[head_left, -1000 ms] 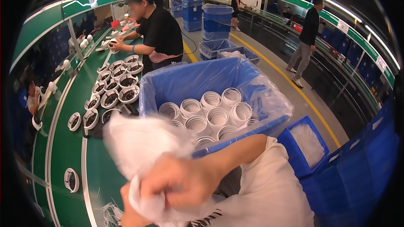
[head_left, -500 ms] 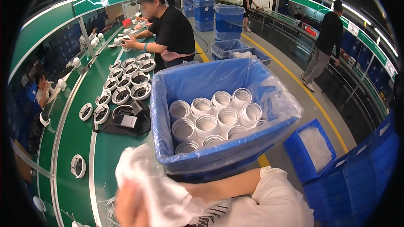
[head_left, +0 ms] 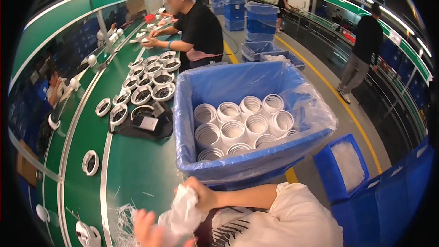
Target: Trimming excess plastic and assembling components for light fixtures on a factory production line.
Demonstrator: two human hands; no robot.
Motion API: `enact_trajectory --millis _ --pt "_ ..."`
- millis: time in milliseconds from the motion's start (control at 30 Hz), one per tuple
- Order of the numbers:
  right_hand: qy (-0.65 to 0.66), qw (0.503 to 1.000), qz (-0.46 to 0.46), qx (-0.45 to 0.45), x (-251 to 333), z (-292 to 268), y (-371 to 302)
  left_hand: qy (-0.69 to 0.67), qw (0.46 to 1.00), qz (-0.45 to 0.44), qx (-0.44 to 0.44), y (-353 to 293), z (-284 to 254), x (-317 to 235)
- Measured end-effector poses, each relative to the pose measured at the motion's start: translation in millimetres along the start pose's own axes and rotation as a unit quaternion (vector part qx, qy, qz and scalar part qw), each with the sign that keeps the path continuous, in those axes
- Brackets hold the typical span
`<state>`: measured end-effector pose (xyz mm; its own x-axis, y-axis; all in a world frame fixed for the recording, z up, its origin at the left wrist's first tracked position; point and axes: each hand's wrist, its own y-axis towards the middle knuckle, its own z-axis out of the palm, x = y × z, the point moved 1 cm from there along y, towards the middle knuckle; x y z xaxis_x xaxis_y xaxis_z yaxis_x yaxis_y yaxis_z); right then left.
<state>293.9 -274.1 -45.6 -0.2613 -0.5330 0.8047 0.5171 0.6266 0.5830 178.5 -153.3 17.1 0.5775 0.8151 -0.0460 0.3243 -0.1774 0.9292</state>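
Note:
A crumpled, thin white plastic bag (head_left: 182, 208) is bunched over the near edge of the green bench. My right hand (head_left: 203, 195) grips its upper side, with fingers closed round the material. Low in the picture, my left hand (head_left: 148, 229) is smeared by motion beside the bag. Its fingers look spread, and whether they touch the bag is hard to make out. Whatever might be inside the bag is hidden. Just beyond my hands stands a blue bin (head_left: 256, 167) lined with clear plastic, with several white threaded cylindrical housings (head_left: 232, 130) upright in it.
White ring-shaped parts with black insides (head_left: 142, 93) crowd the green bench (head_left: 137, 164), near a dark pad bearing a phone-like device (head_left: 148, 122). Thin white strips (head_left: 123, 224) lie by my left hand. A co-worker (head_left: 199, 27) handles parts ahead. Blue crates (head_left: 338, 169) stand right.
The white bag has gone from spread out and raised to a smaller, lower bunch. My left hand has shifted lower. The view has turned slightly, so the bin sits further right.

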Motion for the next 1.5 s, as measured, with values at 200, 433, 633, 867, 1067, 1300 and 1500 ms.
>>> enact_trajectory --millis 200,433,633,867,1067,1300,1500 --pt "-0.089 0.994 -0.05 -0.043 12.2 35.3 -0.9 -0.059 0.928 -0.168 0.327 22.8 1.8 -27.5" --pt "0.25 0.957 0.044 0.141 45.2 39.2 19.2 -0.05 0.941 -0.238 0.235 15.2 -28.2 -1.4" --pt "0.444 0.878 0.152 0.089 28.0 64.2 3.8 -0.061 0.981 -0.126 0.136 -18.9 -9.1 6.3" --pt "0.302 0.95 0.027 -0.072 50.1 58.0 12.6 -0.081 0.985 -0.128 -0.085 2.5 37.3 -28.3" --pt "0.163 0.984 0.017 -0.072 70.6 29.6 -2.9 0.078 0.955 -0.085 0.272 2.2 32.4 -35.1" --pt "-0.284 0.933 -0.146 -0.166 117.3 -75.6 -35.8 -0.059 0.971 -0.017 0.23 -9.1 44.1 -38.8" --pt "-0.496 0.583 -0.359 -0.533 232.6 -190.8 -125.8 0.001 0.968 -0.109 0.228 11.6 29.0 -53.6"
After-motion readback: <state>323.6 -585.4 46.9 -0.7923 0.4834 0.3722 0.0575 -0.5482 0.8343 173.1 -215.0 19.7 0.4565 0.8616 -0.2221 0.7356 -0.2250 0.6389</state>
